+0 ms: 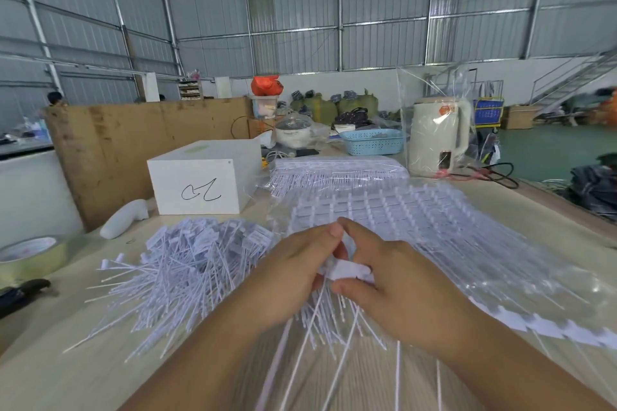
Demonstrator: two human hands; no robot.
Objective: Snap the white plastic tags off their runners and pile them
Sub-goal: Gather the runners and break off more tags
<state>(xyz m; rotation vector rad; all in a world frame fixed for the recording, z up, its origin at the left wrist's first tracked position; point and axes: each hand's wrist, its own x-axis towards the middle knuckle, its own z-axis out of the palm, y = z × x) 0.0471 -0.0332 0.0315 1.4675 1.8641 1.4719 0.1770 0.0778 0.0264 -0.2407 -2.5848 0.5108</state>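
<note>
Both hands meet mid-table over the work. Left hand (293, 274) fingers curled round a white bunch of tags (347, 270); right hand (394, 284) pinches the same bunch from the other side, thumb under, index arched over the top. Both grips closed on it, fingertips nearly touching above. Long thin tails hang from the bunch toward the camera, blurred.

Loose pile of snapped-off tags (187, 264) lies on the table (66, 374) left of the hands, tails fanned toward the near edge.

Right of and behind the hands: sheet of tags on their runners (417, 220), inside a clear plastic bag (534, 277) that spreads to the right edge. A second bagged stack of runners (337, 170) sits farther back, touching or just behind the first; can't tell which.

Around:
- White box (203, 177) with a black scribble on its face, behind the pile.
- White handle-shaped object (125, 220) beside the box, left.
- Tape roll (30, 257) at the left edge, dark tool (23, 294) just in front of it.
- Brown cardboard panel (133, 143) upright behind the box.
- Blue basket (374, 142) and cream kettle (437, 137) wrapped in clear plastic at the far end, black cord (494, 173) beside the kettle.

Hands and forearms hide the near part of the runner sheet.
</note>
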